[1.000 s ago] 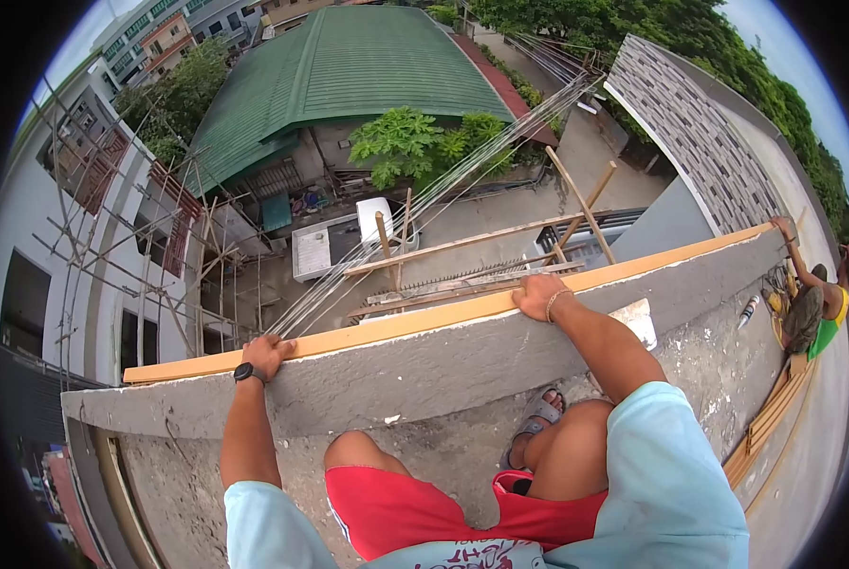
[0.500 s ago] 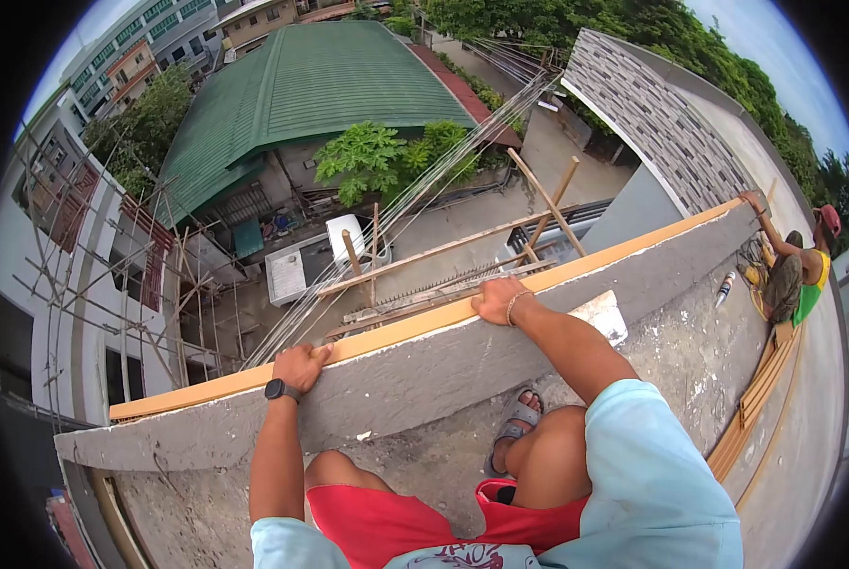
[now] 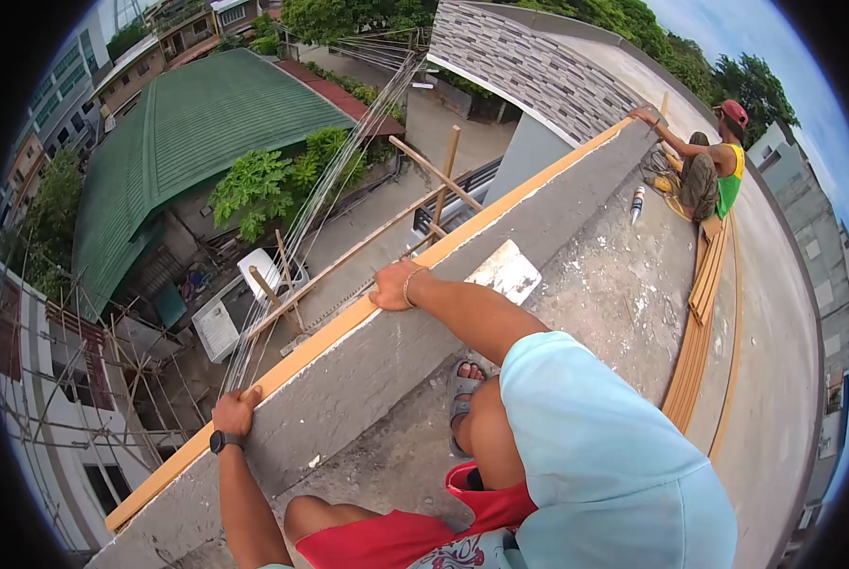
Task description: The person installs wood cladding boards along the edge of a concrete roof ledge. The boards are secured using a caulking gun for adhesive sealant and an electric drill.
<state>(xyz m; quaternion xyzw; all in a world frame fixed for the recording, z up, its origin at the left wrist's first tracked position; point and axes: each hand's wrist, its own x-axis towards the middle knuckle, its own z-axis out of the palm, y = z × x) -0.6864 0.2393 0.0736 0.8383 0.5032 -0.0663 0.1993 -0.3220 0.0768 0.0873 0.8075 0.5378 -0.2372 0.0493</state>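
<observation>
A long tan wooden strip [image 3: 313,344] runs along the outer top edge of a grey plastered parapet [image 3: 349,398]. My left hand [image 3: 237,413], wearing a watch at the wrist, grips the strip towards its near end. Farther along, my right hand [image 3: 393,285] is closed over the same strip, fingers curled onto its outer side, where they are partly hidden. At the far end, a crouching co-worker [image 3: 723,175] reaches one hand to the strip. Just inside the parapet by my right forearm lies a flat white, stained piece [image 3: 508,273].
A sealant tube [image 3: 637,204] lies on the concrete near the co-worker. Several long brown strips [image 3: 700,313] are stacked on the right. Beyond the parapet is a drop to a yard, with wooden poles [image 3: 446,175], overhead cables [image 3: 349,142] and bamboo scaffolding [image 3: 111,379].
My view has turned to the right, so the parapet and strip now slant more steeply and the co-worker shows more fully. Both my hands stay on the strip.
</observation>
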